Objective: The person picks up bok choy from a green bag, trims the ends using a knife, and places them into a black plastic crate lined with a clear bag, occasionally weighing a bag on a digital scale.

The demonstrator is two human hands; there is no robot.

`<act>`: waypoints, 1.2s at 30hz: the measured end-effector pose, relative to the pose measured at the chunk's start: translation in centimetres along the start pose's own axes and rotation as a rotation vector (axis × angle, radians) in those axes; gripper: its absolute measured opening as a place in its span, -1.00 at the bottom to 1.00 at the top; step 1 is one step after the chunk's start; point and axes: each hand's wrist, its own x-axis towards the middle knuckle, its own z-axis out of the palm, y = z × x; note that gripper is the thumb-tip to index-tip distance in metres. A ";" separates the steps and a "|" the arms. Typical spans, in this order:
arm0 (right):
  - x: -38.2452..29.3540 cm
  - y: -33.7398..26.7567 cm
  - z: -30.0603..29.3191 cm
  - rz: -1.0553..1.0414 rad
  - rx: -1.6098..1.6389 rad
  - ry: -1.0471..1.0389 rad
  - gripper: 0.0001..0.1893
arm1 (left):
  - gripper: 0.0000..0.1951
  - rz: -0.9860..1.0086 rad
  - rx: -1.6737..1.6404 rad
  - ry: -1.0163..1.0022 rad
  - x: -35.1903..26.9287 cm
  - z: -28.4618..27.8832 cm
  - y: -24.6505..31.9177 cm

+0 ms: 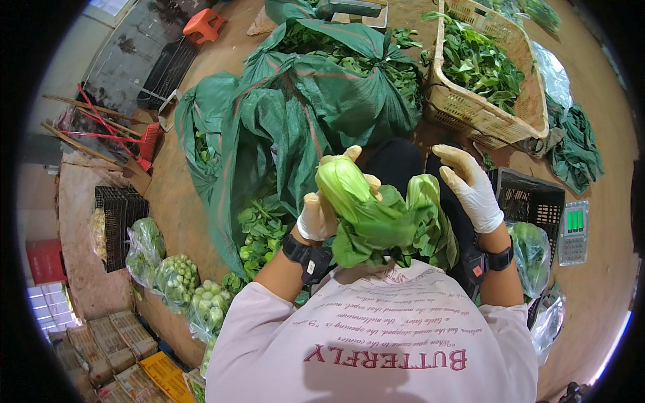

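My left hand [320, 219], in a white glove with yellowed fingers, is wrapped around a head of bok choy [345, 189]. Its pale green stalks point up and its leaves hang towards my shirt. Just right of it is a second head of bok choy [423, 194], stalk end up, over my lap; what supports it is hidden. My right hand [468, 189], gloved the same way, is raised to the right of that second head. Its fingers are apart, holding nothing. Dark bands with small devices circle both wrists.
Large green woven sacks [332, 95] of leafy greens lie ahead. A yellowed plastic crate [486, 118] of greens stands front right, with a black crate [529, 194] and digital scale [573, 247] nearer. Bagged vegetables [176, 277] line the left; brooms [146, 143] lie beyond.
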 end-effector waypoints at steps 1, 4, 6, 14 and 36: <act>-0.3 0.3 0.0 -0.001 -0.034 0.030 -0.59 | 0.06 -0.013 0.035 -0.002 -0.2 -0.3 0.0; -1.5 0.5 0.2 0.107 -0.369 0.029 -0.54 | -0.07 -0.133 -0.049 -0.085 -0.1 -0.5 0.2; -2.5 1.4 0.8 0.147 -0.911 0.012 -0.45 | -0.12 -0.143 -0.060 -0.064 -0.3 -0.8 0.0; -5.2 4.3 4.4 0.007 -0.655 0.133 -0.19 | -0.22 -0.282 0.085 0.113 0.1 -1.3 0.8; -7.3 -3.2 -5.9 -0.426 -0.035 0.440 0.04 | -0.08 -0.098 0.459 -0.717 2.8 8.4 6.9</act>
